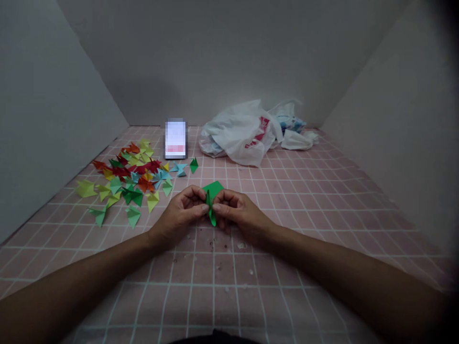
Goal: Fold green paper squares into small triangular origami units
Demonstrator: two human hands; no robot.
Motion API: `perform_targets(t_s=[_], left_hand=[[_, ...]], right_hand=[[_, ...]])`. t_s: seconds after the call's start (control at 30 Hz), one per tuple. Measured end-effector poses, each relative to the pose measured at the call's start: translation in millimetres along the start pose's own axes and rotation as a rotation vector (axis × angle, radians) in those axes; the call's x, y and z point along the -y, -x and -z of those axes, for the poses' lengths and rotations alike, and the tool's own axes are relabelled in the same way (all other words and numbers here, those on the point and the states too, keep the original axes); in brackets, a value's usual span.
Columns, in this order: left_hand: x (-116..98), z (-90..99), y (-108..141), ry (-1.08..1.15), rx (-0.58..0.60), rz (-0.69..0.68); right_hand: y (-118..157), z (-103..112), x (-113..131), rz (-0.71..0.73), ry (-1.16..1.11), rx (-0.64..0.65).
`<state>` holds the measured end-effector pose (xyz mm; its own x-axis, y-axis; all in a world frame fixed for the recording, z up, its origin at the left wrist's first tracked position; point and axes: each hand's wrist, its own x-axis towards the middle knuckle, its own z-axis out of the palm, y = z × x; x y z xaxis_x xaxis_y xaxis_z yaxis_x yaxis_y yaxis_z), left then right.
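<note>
Between my two hands is a partly folded piece of green origami paper (pixel 214 188), held a little above the pink tiled surface. My left hand (pixel 186 205) pinches its left edge with thumb and fingers. From the other side my right hand (pixel 236 210) grips it the same way, its thumb close to the left thumb. A flat corner of the paper points away from me, and a narrow folded flap hangs toward me. The fingertips hide part of the folds. Past my left hand lies a small dark green folded paper piece (pixel 194 165).
Many folded paper pieces (pixel 132 196) in red, orange, yellow, green and blue lie at the left. A phone (pixel 175 138) with a lit screen stands behind them. White plastic bags (pixel 240 131) sit by the back wall. Small scraps (pixel 241 246) dot the surface near me.
</note>
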<state>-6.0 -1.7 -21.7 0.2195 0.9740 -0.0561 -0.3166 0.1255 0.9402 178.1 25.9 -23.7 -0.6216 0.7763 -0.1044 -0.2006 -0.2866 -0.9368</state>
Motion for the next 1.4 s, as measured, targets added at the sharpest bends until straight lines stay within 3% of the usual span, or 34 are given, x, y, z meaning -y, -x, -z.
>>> perform_targets(t_s=[0.3,0.67,1.4], left_hand=[[-0.1,-0.6,0.8,-0.046,0.059,-0.007],[0.4,-2.6,3.2,-0.099,0.002,0.052],[5.6,-0.4,-0.8,-0.166,0.024,0.032]], right_hand=[[1.6,-3.6,4.1,0.032,0.045,-0.029],[1.4,-3.2,2.1,0.032,0.028,-0.008],[-1.9,-6.0,-2.0,0.038,0.094,-0.043]])
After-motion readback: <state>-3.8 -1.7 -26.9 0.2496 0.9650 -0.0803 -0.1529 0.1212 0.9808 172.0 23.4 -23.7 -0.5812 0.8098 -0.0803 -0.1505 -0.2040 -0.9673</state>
